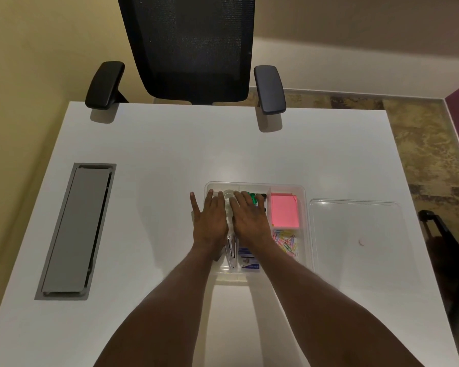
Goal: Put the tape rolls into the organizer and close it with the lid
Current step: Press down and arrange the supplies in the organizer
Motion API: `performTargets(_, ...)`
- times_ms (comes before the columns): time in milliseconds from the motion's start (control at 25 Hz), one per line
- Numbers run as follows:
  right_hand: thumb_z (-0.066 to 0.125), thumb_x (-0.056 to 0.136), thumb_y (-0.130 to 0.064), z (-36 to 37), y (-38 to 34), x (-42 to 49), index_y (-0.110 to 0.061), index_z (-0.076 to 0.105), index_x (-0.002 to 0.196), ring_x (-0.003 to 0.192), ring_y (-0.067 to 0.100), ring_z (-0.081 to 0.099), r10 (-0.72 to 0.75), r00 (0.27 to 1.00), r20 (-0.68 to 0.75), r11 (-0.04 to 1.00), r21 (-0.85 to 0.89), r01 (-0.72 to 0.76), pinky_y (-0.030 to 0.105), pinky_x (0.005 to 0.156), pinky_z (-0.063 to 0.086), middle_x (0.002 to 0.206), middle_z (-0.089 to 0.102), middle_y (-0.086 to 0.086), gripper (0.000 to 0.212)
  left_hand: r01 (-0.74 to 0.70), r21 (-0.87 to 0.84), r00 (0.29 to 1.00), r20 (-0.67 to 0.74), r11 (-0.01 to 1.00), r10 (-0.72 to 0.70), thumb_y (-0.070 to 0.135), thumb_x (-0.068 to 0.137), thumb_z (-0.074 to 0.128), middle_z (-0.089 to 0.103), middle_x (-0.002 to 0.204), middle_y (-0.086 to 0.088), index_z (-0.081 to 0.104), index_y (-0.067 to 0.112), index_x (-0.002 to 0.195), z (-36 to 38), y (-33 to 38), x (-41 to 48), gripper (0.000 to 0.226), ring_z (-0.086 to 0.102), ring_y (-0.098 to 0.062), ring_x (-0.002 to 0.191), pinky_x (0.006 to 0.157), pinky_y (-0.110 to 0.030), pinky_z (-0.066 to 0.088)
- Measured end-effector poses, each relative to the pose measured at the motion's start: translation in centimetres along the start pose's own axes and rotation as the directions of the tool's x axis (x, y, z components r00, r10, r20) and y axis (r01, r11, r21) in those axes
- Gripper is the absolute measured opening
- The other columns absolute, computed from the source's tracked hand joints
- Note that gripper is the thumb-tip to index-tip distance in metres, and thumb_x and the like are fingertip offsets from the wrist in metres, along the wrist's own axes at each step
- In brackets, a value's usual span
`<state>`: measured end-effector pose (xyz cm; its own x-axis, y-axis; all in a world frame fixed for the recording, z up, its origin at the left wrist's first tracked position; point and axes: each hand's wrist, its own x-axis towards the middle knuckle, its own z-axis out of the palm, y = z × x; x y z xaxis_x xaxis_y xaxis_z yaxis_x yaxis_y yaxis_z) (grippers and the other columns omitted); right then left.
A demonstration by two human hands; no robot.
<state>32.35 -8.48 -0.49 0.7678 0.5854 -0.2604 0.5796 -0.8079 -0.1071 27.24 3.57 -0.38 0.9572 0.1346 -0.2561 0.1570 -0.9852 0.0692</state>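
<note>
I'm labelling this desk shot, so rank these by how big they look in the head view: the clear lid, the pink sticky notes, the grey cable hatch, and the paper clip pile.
1. Grey cable hatch
2. Clear lid
3. Pink sticky notes
4. Paper clip pile, which looks only slightly smaller than the notes.

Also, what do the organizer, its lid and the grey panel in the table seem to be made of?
Organizer: looks like clear, glossy plastic; its contents and the table show through the walls.
Lid: seemingly the same transparent plastic, with a soft sheen and a bright rim.
Grey panel: matte grey, flat, framed; metal or painted plastic, I cannot tell which.
</note>
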Motion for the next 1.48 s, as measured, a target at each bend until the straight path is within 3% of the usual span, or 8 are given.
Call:
performTargets(120,0.072,0.089,-0.028,-0.4,0.1,-0.2,-0.014,0.053,0.136,0.143,0.03,0.042,0.025,1.0,-0.013,1.0,-0.009,-0.025,0.05,0.118,0.017,0.148,0.052,0.008,0.053,0.018,0.041,0.996,-0.087,0.999,-0.014,0.042,0.105,0.051,0.038,0.165,-0.016,0.046,0.01,0.149,0.3,-0.2,-0.3,0.055,0.014,-0.034,0.162,0.126,-0.07,-0.001)
performTargets(280,0.066,0.094,-0.025,0.1,0.0,-0.9,-0.015,0.06,0.129,0.142,0.03,0.042,-0.013,1.0,0.011,1.0,-0.028,0.013,0.052,0.121,0.013,0.141,0.058,0.005,0.037,0.113,0.008,0.986,-0.129,0.994,-0.111,0.032,0.101,0.054,0.011,0.173,-0.021,0.068,0.014,0.105,1.0,-0.1,-0.6,0.023,-0.005,-0.035,0.162,0.124,-0.072,-0.002)
performTargets(440,0.05,0.1,-0.025,0.6,-0.2,-1.5,-0.017,0.061,0.13,0.144,0.032,0.04,-0.034,0.999,0.024,0.999,-0.015,0.034,0.052,0.12,0.013,0.138,0.061,0.004,0.033,0.169,-0.031,0.982,-0.076,0.985,-0.17,0.042,0.1,0.05,-0.005,0.174,-0.018,0.065,0.02,0.109,1.1,0.4,-0.8,0.028,-0.017,-0.034,0.161,0.121,-0.075,-0.003)
performTargets(720,0.044,0.104,-0.031,1.2,-0.4,-2.4,-0.019,0.06,0.132,0.141,0.03,0.044,-0.054,0.998,-0.02,0.998,0.01,0.054,0.052,0.117,0.011,0.142,0.06,0.004,0.034,0.285,-0.091,0.957,-0.029,0.954,-0.288,0.044,0.104,0.046,-0.007,0.175,-0.013,0.067,0.025,0.113,1.1,0.5,-1.6,0.03,-0.018,-0.031,0.161,0.122,-0.073,-0.006)
performTargets(880,0.031,0.107,-0.041,1.3,-0.4,-2.7,-0.023,0.055,0.139,0.143,0.029,0.041,-0.059,0.998,-0.031,0.998,0.03,0.06,0.055,0.121,0.02,0.148,0.054,0.001,0.043,0.298,-0.099,0.955,0.033,0.949,-0.296,0.055,0.104,0.041,-0.01,0.175,-0.01,0.067,0.031,0.12,1.3,0.6,-1.7,0.038,-0.018,-0.03,0.161,0.122,-0.073,-0.01)
performTargets(1080,0.031,0.107,-0.04,1.4,0.0,-3.1,-0.019,0.054,0.141,0.144,0.031,0.042,-0.038,0.999,-0.034,0.999,0.015,0.038,0.055,0.122,0.021,0.151,0.052,0.005,0.046,0.376,-0.126,0.927,0.037,0.918,-0.374,0.048,0.104,0.044,-0.003,0.176,-0.011,0.074,0.029,0.113,1.5,0.7,-1.8,0.037,-0.014,-0.031,0.162,0.121,-0.075,-0.003)
performTargets(1280,0.034,0.107,-0.038,1.6,-0.2,-3.0,-0.019,0.059,0.131,0.136,0.026,0.048,-0.061,0.997,-0.041,0.996,0.06,0.064,0.053,0.119,0.025,0.142,0.058,0.004,0.04,0.472,-0.198,0.88,0.169,0.859,-0.445,0.057,0.104,0.041,-0.013,0.175,-0.003,0.066,0.036,0.134,1.3,0.8,-1.1,0.045,-0.018,-0.027,0.161,0.122,-0.074,-0.006)
performTargets(1480,0.036,0.109,-0.037,1.8,-0.1,-3.5,-0.016,0.057,0.136,0.141,0.026,0.047,-0.096,0.994,-0.049,0.993,0.064,0.099,0.054,0.12,0.026,0.147,0.056,0.006,0.04,0.526,-0.32,0.85,0.188,0.788,-0.492,0.047,0.104,0.048,-0.004,0.176,-0.003,0.074,0.038,0.122,0.9,1.2,-0.9,0.032,-0.014,-0.026,0.162,0.122,-0.075,-0.005)
